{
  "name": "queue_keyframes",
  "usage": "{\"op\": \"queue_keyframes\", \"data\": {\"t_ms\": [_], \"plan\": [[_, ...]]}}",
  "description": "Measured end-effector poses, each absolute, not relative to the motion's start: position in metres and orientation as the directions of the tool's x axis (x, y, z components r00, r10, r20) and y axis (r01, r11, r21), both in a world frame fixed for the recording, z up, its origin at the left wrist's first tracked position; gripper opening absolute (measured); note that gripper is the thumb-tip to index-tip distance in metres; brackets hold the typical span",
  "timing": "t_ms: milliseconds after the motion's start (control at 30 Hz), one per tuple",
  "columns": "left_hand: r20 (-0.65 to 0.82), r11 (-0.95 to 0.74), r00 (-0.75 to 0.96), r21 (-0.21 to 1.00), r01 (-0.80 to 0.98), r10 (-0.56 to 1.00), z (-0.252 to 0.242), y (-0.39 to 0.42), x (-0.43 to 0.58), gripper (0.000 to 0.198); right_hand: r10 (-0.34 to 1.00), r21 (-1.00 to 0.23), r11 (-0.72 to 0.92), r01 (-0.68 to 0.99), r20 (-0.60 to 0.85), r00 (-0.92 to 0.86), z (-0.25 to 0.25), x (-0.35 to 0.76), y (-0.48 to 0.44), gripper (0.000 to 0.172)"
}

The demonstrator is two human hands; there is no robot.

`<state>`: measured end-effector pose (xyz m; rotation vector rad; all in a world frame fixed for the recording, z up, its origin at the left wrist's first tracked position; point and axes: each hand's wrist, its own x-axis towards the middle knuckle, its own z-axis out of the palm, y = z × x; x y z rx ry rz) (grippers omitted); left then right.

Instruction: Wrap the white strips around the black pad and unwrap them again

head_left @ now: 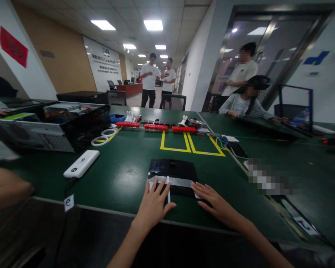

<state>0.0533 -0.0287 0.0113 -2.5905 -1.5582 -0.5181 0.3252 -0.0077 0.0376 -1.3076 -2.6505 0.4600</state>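
Lower centre, silver tape [181, 182] already spans the black panel [163, 166] — full adhesion unclear — left hand [155, 203] and right hand [214, 200] resting there flat, grips holding nothing.

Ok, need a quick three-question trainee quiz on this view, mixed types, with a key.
1. Which thing do the left hand and the right hand both touch?
2. True or false: the open computer case stands on the right hand's side.
3. How many long red strips lie in a row on the green table?

Key:
1. The flat black panel with grey tape across it.
2. False; it is on the left hand's side.
3. Three.
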Motion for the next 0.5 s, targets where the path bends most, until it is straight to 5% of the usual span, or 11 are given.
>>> {"op": "queue_keyframes", "data": {"t_ms": [167,333,500], "plan": [[0.324,-0.505,0.430,0.196,0.841,0.842,0.018,-0.031,0.045,0.066,0.816,-0.386,0.557,0.736,0.087,-0.572,0.049,0.321,0.002,0.045],[0.358,-0.391,0.270,0.327,0.860,0.894,0.028,-0.016,0.003,0.048,0.772,-0.239,0.635,0.735,0.241,-0.588,0.067,0.294,0.018,0.038],[0.339,-0.219,0.103,0.327,0.919,0.935,0.013,0.002,-0.038,0.040,0.691,-0.162,0.723,0.672,0.208,-0.693,0.079,0.241,0.024,0.043]]}}
